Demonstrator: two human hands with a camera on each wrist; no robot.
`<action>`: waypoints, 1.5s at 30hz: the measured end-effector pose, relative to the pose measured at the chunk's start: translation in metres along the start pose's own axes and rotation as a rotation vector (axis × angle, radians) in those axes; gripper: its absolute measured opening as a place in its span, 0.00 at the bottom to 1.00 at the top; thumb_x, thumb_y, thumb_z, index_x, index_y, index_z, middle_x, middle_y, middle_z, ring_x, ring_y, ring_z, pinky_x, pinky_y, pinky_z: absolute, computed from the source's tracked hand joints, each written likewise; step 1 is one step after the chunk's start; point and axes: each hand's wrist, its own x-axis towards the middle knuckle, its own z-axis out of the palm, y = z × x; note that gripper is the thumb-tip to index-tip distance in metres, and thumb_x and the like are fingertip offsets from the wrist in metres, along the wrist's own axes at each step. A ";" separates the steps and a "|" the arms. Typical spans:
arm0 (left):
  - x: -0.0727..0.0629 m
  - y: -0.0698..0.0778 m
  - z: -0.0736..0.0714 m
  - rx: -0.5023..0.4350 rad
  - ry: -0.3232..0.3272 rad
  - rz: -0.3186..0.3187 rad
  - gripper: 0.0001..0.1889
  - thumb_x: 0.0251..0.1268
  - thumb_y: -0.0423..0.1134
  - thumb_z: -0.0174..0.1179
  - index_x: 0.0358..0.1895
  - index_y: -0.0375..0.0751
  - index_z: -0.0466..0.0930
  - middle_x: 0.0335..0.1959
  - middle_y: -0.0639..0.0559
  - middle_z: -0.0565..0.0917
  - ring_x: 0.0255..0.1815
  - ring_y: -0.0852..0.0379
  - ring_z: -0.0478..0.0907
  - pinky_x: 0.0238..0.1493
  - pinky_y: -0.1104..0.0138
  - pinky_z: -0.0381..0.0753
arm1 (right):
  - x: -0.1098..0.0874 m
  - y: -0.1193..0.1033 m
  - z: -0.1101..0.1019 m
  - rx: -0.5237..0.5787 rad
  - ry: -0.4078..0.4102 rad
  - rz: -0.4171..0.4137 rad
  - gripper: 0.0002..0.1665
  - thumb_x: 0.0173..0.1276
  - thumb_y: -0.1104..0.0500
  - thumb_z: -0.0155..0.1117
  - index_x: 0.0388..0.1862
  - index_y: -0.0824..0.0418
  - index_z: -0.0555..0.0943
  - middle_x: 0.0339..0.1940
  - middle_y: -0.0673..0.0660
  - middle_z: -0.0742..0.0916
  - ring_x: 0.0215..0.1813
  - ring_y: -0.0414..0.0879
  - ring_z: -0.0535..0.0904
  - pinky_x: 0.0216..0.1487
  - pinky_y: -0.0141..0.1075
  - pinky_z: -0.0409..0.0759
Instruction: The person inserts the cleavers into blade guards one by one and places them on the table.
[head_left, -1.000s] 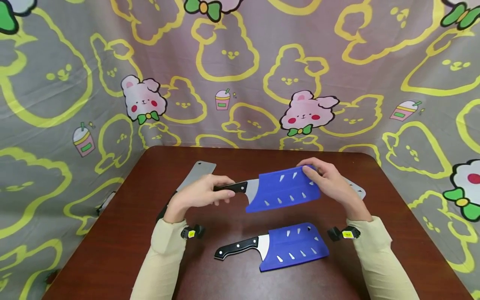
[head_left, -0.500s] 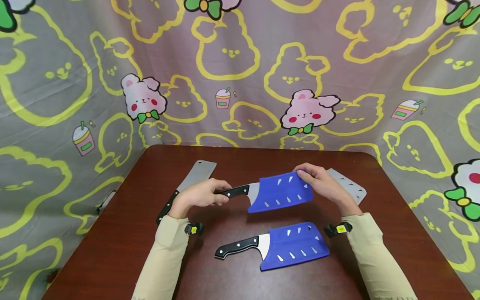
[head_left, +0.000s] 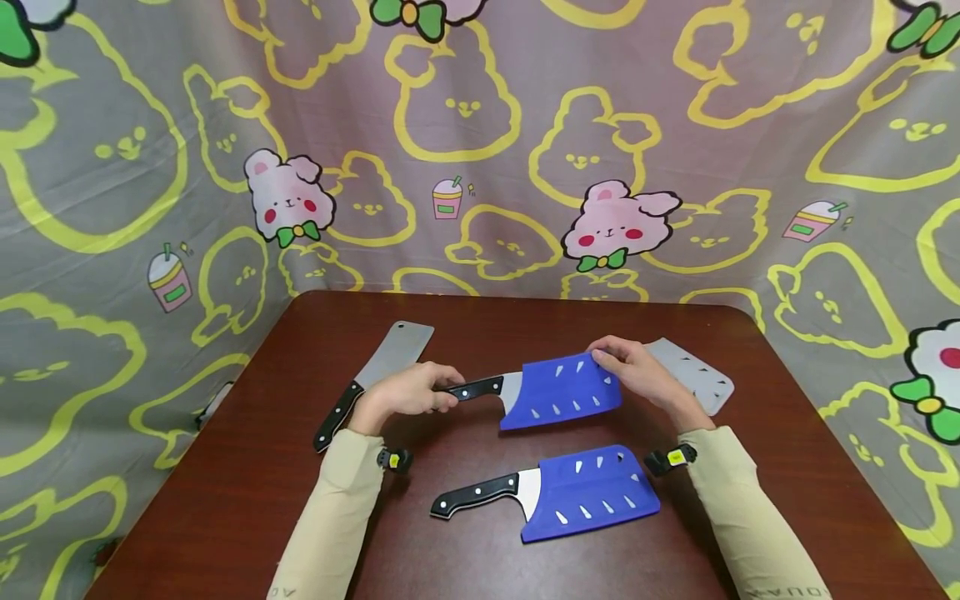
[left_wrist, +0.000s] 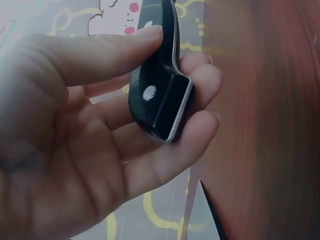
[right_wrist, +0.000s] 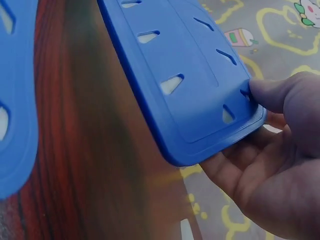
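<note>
On my feed the brown tabletop (head_left: 465, 567) spreads widest; above it hangs the raised cleaver (head_left: 512, 392), and a second cleaver (head_left: 555, 495), also sheathed, lies nearer my viewpoint. The raised one wears a blue sheath (head_left: 570, 392), its end pinched by the right hand (head_left: 636, 368). The left hand (head_left: 408, 390) holds the black handle (head_left: 480, 389), fingers curled.

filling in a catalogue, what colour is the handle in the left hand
The handle is black with pale rivets, clearest in the left wrist view.
</note>
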 end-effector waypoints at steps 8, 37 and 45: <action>-0.002 -0.005 -0.003 0.094 0.067 0.020 0.14 0.72 0.44 0.56 0.54 0.42 0.81 0.43 0.50 0.85 0.41 0.57 0.78 0.46 0.60 0.79 | 0.002 0.005 0.001 0.081 0.035 0.047 0.18 0.78 0.54 0.52 0.57 0.64 0.75 0.49 0.67 0.84 0.48 0.57 0.82 0.47 0.38 0.84; -0.062 -0.052 -0.047 0.089 0.330 -0.063 0.13 0.75 0.46 0.53 0.51 0.44 0.81 0.41 0.48 0.87 0.43 0.55 0.83 0.45 0.57 0.80 | -0.045 -0.001 -0.050 -0.131 -0.048 0.013 0.14 0.76 0.56 0.56 0.53 0.62 0.76 0.45 0.67 0.84 0.41 0.55 0.83 0.42 0.36 0.84; -0.083 -0.073 -0.048 0.170 0.305 -0.160 0.14 0.73 0.46 0.56 0.52 0.42 0.80 0.43 0.47 0.85 0.36 0.55 0.76 0.38 0.63 0.74 | -0.061 0.007 -0.064 -0.294 -0.062 0.033 0.14 0.75 0.54 0.57 0.54 0.59 0.76 0.44 0.61 0.84 0.40 0.51 0.82 0.39 0.38 0.81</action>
